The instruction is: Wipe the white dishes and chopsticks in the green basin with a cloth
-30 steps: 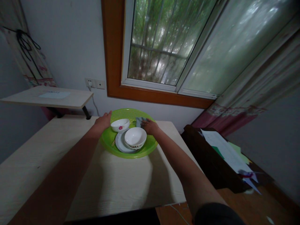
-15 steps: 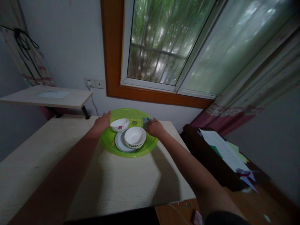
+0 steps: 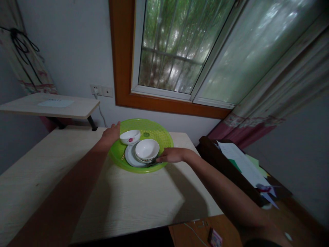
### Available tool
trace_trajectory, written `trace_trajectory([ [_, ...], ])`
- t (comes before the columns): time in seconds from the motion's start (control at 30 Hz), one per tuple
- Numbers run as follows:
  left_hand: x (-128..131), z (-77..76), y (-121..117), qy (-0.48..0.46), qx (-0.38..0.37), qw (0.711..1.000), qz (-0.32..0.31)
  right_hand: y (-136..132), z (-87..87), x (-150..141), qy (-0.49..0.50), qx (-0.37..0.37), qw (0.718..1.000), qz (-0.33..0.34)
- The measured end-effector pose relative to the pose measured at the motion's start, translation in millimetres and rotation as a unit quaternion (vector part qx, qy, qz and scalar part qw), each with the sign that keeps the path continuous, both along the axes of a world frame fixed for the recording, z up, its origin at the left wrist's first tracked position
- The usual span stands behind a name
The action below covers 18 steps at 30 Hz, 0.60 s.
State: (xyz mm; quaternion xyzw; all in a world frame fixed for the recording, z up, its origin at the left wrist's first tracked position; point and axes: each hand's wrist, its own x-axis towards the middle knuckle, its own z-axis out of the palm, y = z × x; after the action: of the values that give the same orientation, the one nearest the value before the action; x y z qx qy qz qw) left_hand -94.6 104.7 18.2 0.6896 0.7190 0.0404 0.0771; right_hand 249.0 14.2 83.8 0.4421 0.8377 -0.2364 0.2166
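Observation:
A round green plastic basin (image 3: 160, 128) stands on the table. My left hand (image 3: 111, 133) grips its left rim. My right hand (image 3: 171, 155) is over the basin's right front edge, closed on a grey cloth (image 3: 153, 162), which is bunched and partly hidden under the fingers. The cloth lies close beside a stack of white bowls (image 3: 147, 149). That stack sits on a white plate (image 3: 130, 157) inside the basin. Another white bowl (image 3: 130, 137) with a red flower rests tilted toward the left rim. Thin sticks, perhaps chopsticks (image 3: 123, 156), show at the left.
The basin is on a pale wooden table (image 3: 138, 199) against the wall. A raised shelf (image 3: 59, 108) with a paper on it stands at the left. A dark cabinet (image 3: 226, 168) with papers is off the right edge. A window (image 3: 174, 51) is behind.
My right hand has moved the grey cloth from the back right of the basin forward to the front right, beside the stacked bowls. My left hand has stayed at the left rim.

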Motion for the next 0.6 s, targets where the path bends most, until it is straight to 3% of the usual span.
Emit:
trace_trajectory([
  [0.1, 0, 0.2, 0, 0.000, 0.000, 1.000, 0.000, 1, 1.6, -1, 0.026, -0.022, 0.999, -0.008],
  [0.17, 1, 1.1, -1, 0.001, 0.004, 1.000, -0.001, 7, -1.0, -2, -0.006, -0.008, 1.000, 0.005],
  [0.43, -2, -1.7, 2, -0.004, 0.007, 1.000, -0.009, 48, -33.3, 3, -0.156, 0.190, 0.969, 0.000],
  [0.6, -5, -7.3, 6, 0.001, 0.014, 1.000, -0.010, 77, -54.4, -2, -0.108, 0.341, 0.933, 0.038],
])
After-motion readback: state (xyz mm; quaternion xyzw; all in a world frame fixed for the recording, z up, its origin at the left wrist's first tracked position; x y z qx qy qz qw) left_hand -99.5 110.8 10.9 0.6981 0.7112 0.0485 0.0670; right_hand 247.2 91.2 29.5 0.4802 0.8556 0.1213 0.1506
